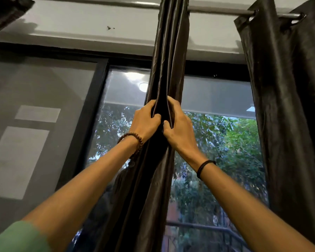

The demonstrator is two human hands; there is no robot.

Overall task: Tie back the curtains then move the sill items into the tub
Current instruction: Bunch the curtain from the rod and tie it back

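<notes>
**Two-fisted grip on the middle curtain (169, 60)**

Head view: at centre frame, the left hand (145, 122) and right hand (178, 128) each curl round the dark bunched fabric, with the thumbs nearly touching. The middle curtain hangs from the rod (216, 10) at 12 o'clock down to 6 o'clock. A second curtain (287, 88) hangs at 3 o'clock, well apart. Behind them, the window (216, 142) shows trees. A bead bracelet (135, 139) circles the left wrist and a black band (205, 168) the right.

Single head view, tilted upward, facing the window (216, 142) and curtain rod (222, 10); gathered curtain (167, 51) close, centre of frame.
</notes>
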